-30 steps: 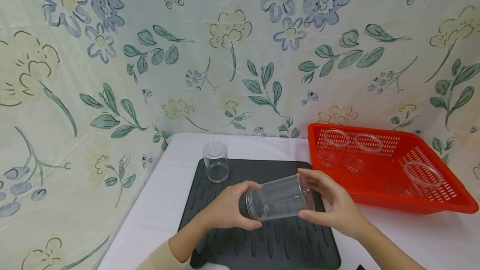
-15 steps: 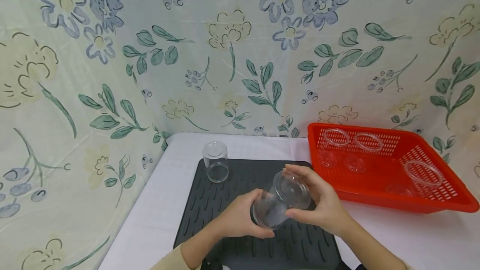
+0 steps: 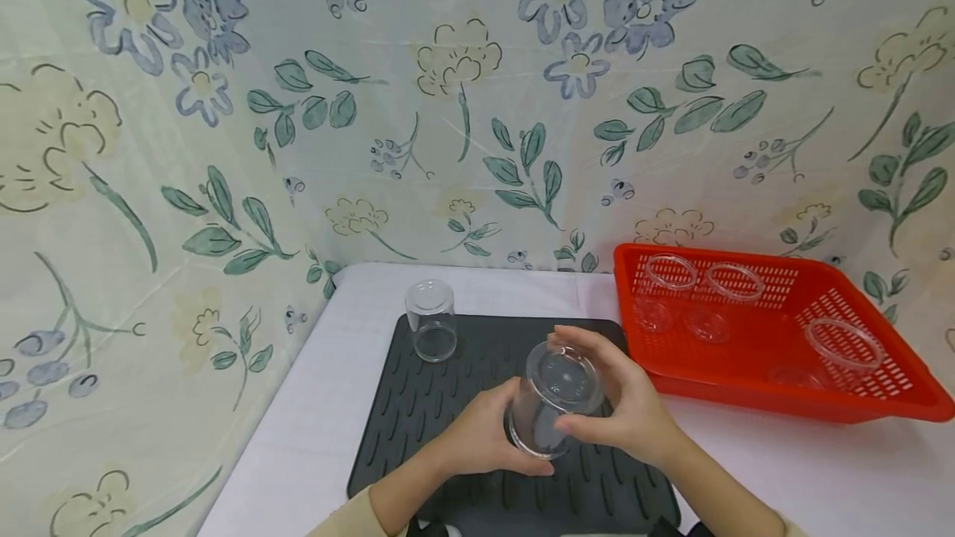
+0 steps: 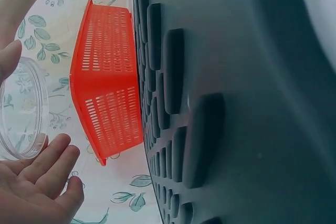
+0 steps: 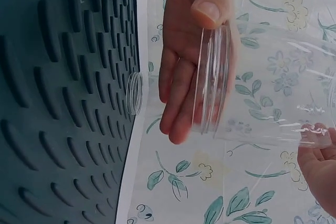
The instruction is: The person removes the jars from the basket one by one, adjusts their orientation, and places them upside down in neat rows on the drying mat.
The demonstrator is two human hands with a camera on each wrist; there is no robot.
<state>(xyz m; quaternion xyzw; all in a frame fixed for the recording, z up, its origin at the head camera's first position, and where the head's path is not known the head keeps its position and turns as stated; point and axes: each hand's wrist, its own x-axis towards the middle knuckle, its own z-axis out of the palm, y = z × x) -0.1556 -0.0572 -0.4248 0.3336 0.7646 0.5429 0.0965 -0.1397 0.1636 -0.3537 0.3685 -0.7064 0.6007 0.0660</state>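
Observation:
A clear, threaded plastic jar (image 3: 563, 379) is held tilted over the dark ridged mat (image 3: 403, 429), its base turned up toward the head camera and its mouth facing down. My left hand (image 3: 485, 437) grips it around the threaded mouth; in the right wrist view the left thumb lies at the threaded rim (image 5: 212, 82). The right hand (image 3: 627, 404) holds the jar near its base, fingers on the far side and thumb on the near side. Another clear jar (image 3: 433, 326) stands mouth down at the mat's back left corner.
At the back right stands a red slotted basket (image 3: 746, 400) with three clear jars inside, their round rims showing. White cloth (image 3: 298, 404) covers the table around the mat. Behind it hangs a floral curtain (image 3: 418, 123).
Both hands have turned the jar from lying nearly sideways to base up and mouth down. The right hand has moved left and slightly upward with it.

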